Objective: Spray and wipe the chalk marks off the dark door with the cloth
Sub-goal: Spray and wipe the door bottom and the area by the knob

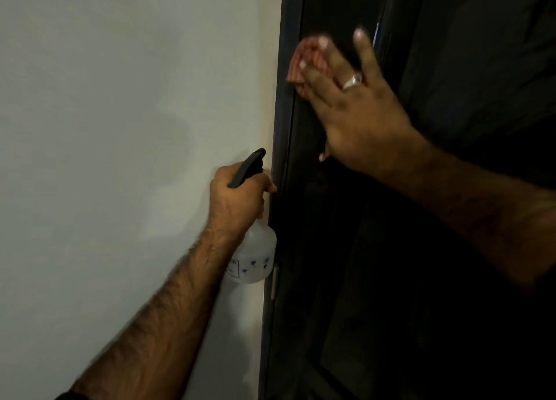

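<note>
- Wall (pixel 120 129): pale, plain surface filling the left part of the view, bordering the door frame.
- Left hand (pixel 237 195): fingers curl round the neck of the spray bottle (pixel 254 255), a translucent white bottle with a black trigger head and small blue markings. The bottle is held upright just beside the frame edge, nozzle aimed toward the door.
- Dark door (pixel 346 249): occupies the right part of the view. No chalk marks can be made out in the dim light.
- Cloth (pixel 304 61): red-and-white striped, folded small, lying flat against the door near its left edge.
- Right hand (pixel 355 105): fingers straight and spread, pressing the cloth to the door; a ring is visible.
- Procedure: keep even palm pressure, overlap strokes, refold to a clean face when soiled.
</note>
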`<state>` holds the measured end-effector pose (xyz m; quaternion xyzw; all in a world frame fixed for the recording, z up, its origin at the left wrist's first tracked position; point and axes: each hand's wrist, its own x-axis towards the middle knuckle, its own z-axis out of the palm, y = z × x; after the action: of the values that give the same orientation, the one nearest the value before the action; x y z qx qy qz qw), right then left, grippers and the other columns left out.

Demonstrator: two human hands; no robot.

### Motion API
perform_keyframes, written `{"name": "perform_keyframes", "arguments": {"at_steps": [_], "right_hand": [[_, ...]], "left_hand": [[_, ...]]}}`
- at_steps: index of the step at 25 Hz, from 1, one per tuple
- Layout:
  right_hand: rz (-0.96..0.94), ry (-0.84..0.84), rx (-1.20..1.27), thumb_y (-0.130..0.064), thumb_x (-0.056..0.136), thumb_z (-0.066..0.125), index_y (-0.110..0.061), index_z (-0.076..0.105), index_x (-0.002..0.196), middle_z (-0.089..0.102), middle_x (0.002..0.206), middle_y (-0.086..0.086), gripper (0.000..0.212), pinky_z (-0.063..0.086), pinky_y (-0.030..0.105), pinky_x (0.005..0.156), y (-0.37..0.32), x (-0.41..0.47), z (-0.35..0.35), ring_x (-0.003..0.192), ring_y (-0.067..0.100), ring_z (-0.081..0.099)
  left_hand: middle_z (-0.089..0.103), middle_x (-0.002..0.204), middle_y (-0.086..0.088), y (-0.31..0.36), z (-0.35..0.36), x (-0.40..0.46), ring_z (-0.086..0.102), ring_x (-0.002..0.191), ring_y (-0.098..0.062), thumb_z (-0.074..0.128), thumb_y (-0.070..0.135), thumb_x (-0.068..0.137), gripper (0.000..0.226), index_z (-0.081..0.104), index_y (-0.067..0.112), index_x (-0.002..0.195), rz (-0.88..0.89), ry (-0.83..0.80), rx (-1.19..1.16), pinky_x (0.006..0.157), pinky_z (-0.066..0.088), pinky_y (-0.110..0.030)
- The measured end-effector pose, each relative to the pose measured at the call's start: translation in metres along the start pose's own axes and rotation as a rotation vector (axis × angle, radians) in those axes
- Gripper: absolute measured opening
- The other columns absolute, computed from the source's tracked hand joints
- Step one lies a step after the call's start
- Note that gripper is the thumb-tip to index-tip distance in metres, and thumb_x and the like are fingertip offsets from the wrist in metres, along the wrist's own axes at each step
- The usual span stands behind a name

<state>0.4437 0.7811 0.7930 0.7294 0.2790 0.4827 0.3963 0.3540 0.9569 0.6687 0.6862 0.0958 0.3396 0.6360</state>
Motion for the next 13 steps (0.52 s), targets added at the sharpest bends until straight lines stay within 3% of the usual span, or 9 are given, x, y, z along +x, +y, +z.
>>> {"name": "perform_keyframes", "arguments": {"at_steps": [3,6,9,11,13], "right_hand": [[-0.088,-0.020,0.329,-0.040,0.103,0.038,-0.010,0.021,0.168,0.006,0.177,0.017,0.074,0.000,0.069,0.128,-0.099,-0.066,0.027,0.162,0.047,-0.006],[-0.064,-0.141,0.589,-0.020,0.104,0.034,-0.013,0.012,0.170,-0.002,0.179,0.012,0.070,0.006,0.060,0.130,-0.192,-0.126,0.053,0.163,0.040,-0.014],[-0.205,-0.250,0.723,-0.015,0.105,0.042,-0.015,-0.004,0.170,-0.012,0.178,0.010,0.080,0.014,0.055,0.132,-0.259,-0.176,0.063,0.164,0.034,-0.014],[-0.315,-0.220,0.665,-0.019,0.107,0.044,-0.008,-0.007,0.168,-0.013,0.176,0.018,0.080,0.000,0.058,0.132,-0.280,-0.195,0.064,0.163,0.037,-0.013],[-0.210,-0.152,0.600,-0.019,0.107,0.041,-0.002,0.001,0.168,-0.009,0.175,0.023,0.074,-0.004,0.061,0.130,-0.262,-0.182,0.055,0.162,0.042,-0.010]], "left_hand": [[0.072,0.085,-0.028,-0.031,0.000,-0.007,0.057,0.053,-0.028,0.064,0.004,0.085,0.012,0.074,0.000,0.081,-0.009,-0.023,0.020,0.049,0.046,-0.032],[0.076,0.083,-0.018,-0.066,-0.002,-0.019,0.061,0.052,-0.017,0.065,0.015,0.080,0.017,0.076,0.003,0.079,-0.044,-0.059,0.077,0.051,0.048,-0.029],[0.073,0.089,-0.031,-0.109,-0.004,-0.042,0.059,0.049,-0.011,0.065,-0.002,0.091,0.011,0.073,-0.009,0.087,-0.177,-0.079,0.050,0.049,0.047,-0.023],[0.072,0.089,-0.033,-0.135,-0.009,-0.057,0.060,0.051,-0.015,0.066,-0.002,0.090,0.010,0.073,-0.009,0.087,-0.235,-0.084,0.040,0.050,0.047,-0.026],[0.073,0.087,-0.029,-0.150,-0.015,-0.066,0.059,0.054,-0.023,0.068,0.008,0.084,0.014,0.075,-0.005,0.086,-0.263,-0.082,0.052,0.052,0.046,-0.029]]}}
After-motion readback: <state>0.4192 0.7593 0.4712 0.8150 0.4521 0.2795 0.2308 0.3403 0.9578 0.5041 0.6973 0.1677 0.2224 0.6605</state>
